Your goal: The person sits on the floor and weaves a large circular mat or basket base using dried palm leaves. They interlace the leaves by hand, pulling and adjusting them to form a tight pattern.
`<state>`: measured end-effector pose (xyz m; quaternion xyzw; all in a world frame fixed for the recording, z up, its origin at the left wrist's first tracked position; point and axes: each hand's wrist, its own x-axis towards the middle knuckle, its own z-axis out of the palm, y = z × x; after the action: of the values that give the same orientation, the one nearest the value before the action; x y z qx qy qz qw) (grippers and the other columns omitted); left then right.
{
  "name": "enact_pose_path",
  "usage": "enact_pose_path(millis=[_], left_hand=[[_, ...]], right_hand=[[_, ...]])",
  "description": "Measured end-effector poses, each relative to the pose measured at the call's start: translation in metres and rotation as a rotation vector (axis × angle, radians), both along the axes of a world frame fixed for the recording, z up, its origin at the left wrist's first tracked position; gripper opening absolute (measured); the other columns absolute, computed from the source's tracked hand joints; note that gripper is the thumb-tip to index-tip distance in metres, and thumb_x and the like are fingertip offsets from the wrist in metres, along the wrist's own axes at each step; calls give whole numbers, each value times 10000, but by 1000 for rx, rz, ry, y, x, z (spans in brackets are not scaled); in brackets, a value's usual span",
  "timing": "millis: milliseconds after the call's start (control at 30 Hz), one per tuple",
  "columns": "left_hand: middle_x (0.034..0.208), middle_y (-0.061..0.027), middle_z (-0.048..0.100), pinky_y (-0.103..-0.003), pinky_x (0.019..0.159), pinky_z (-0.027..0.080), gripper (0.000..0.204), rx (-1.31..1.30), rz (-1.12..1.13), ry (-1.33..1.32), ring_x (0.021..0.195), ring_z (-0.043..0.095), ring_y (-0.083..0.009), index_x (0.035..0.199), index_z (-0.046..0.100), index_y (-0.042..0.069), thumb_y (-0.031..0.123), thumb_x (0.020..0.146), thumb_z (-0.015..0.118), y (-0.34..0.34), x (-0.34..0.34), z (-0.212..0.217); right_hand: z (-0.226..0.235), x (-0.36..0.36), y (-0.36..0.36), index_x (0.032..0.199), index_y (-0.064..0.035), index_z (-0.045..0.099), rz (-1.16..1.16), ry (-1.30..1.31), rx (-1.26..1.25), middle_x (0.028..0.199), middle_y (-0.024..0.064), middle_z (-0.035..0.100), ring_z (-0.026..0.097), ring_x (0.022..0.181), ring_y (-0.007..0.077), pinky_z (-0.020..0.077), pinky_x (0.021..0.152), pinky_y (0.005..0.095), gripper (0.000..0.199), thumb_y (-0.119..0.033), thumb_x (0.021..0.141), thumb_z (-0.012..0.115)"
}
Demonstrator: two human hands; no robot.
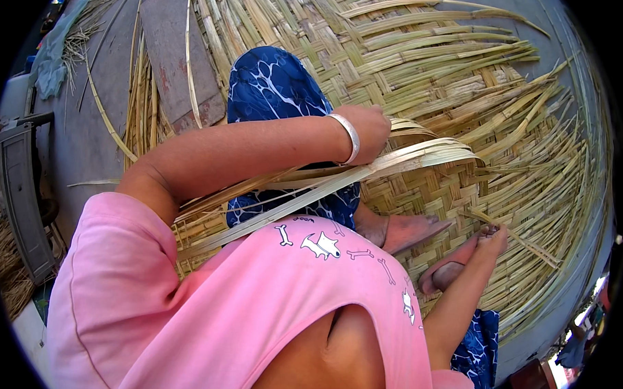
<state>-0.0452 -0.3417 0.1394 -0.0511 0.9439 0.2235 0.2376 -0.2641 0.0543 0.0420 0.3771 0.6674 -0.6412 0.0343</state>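
My left hand, with a silver bangle at the wrist, is closed round several split strips of pale cane or reed. The strips are lifted and folded back toward my left, across my knee and under my forearm. Farther right, my right hand is low over the woven mat, its fingers pinched together on a narrow cane strip. The mat has a broad plaited pattern, with long loose strip ends fanning out along its right side.
My sandalled foot rests on the mat, between my hands. Blue patterned cloth covers my raised knee. A wooden board and a bundle of loose strips lie at the far left. A grey frame stands at the left edge.
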Motion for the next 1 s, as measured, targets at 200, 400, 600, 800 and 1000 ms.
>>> enact_pose_path(millis=[200,400,600,800,1000], left_hand=[[981,-169,567,-422,726,505,302,34,100,29,862,611,-343,957,594,-19,261,851,552,2,4,0],[986,-177,565,-422,730,504,331,43,115,-38,867,610,-349,965,594,-20,291,861,549,2,5,-4],[986,-181,563,-427,734,502,370,105,170,-27,855,610,-353,960,594,-21,333,875,526,7,3,12],[901,-224,603,-395,752,480,595,331,73,-22,816,605,-345,915,611,-60,521,876,490,-39,-5,-18],[1054,-120,618,-373,835,478,325,-327,219,144,990,601,-274,1105,622,82,267,845,557,-152,-64,-34]], right_hand=[[42,-9,-65,979,34,531,185,269,755,871,139,591,579,717,215,475,595,321,259,-159,814,580],[84,16,-232,1065,34,572,937,615,535,1024,100,595,555,917,167,434,836,274,272,-150,864,569],[18,42,-373,1074,1,574,1322,64,-79,902,77,629,609,791,179,487,697,282,278,-145,838,559],[-15,83,-380,956,-35,624,1267,430,484,880,158,654,623,859,329,480,768,402,243,-173,772,544],[-1,107,-370,964,-19,600,1276,613,657,988,168,612,581,922,338,466,790,416,207,-130,810,517]])
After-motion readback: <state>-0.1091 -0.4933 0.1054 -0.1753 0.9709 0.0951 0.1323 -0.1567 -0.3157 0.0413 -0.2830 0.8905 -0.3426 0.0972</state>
